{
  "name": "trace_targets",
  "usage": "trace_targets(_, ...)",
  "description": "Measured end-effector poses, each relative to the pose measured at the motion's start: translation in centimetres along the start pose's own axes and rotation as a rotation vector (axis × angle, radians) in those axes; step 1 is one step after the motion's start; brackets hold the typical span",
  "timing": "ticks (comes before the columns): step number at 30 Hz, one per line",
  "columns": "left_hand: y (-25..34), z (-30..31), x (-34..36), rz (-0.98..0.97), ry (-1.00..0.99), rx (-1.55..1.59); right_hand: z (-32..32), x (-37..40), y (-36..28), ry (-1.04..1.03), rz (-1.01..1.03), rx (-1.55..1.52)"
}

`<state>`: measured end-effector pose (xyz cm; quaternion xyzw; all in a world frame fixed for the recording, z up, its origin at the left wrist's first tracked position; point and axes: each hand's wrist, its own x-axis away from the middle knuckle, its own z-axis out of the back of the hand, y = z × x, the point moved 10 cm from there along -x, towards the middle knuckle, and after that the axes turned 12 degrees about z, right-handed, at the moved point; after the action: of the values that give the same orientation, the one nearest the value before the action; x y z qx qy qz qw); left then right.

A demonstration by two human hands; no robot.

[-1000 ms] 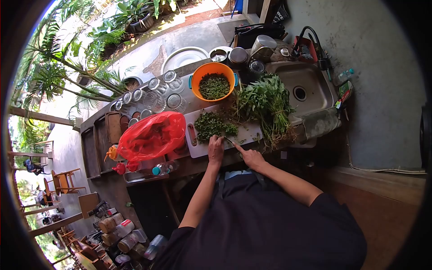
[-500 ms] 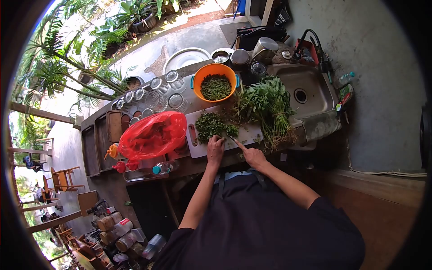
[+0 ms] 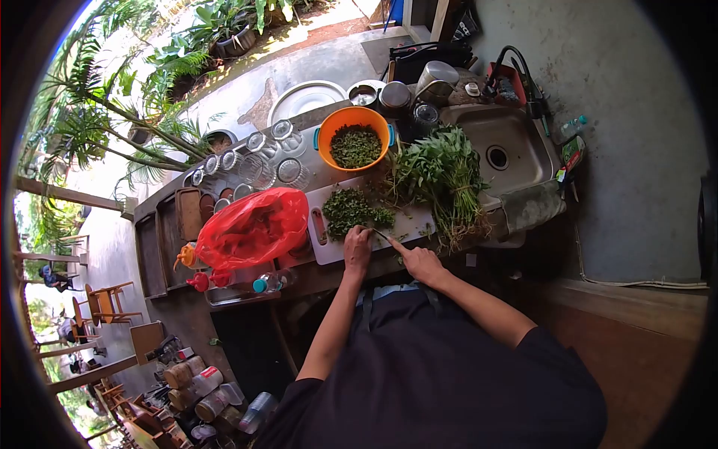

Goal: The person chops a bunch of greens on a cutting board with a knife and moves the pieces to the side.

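My right hand (image 3: 420,263) is wrapped round the handle of a knife (image 3: 382,236), index finger stretched along it. The blade points left, its tip close to the fingers of my left hand (image 3: 358,245). Those fingers are curled together at the near edge of a pile of chopped leafy greens (image 3: 347,212); whatever is between them is too small to make out. Beneath is a white cutting board (image 3: 408,224) with a handle slot on its left. A bunch of uncut leafy greens (image 3: 451,168) lies across the board's right end, stems and roots toward me.
Behind the board stands an orange colander (image 3: 326,120) with cut greens inside. To the left are a red plastic bag (image 3: 254,228), a bottle with a blue cap (image 3: 271,281) and several upturned glasses (image 3: 292,171). A metal sink (image 3: 516,123) is on the right, metal pots (image 3: 437,78) behind.
The knife has swung left, bringing its tip closer to my left hand's fingers. My hands stay in nearly the same place, and the view has shifted slightly.
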<state>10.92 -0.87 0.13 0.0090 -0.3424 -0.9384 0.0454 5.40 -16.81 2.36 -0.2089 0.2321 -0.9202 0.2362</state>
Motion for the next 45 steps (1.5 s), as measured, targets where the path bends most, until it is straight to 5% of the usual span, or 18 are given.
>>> trace_targets(45, 0.4, 0.7, 0.5, -0.029, 0.047, -0.014, -1.0, -0.1, 0.1, 0.007, -0.018, 0.013)
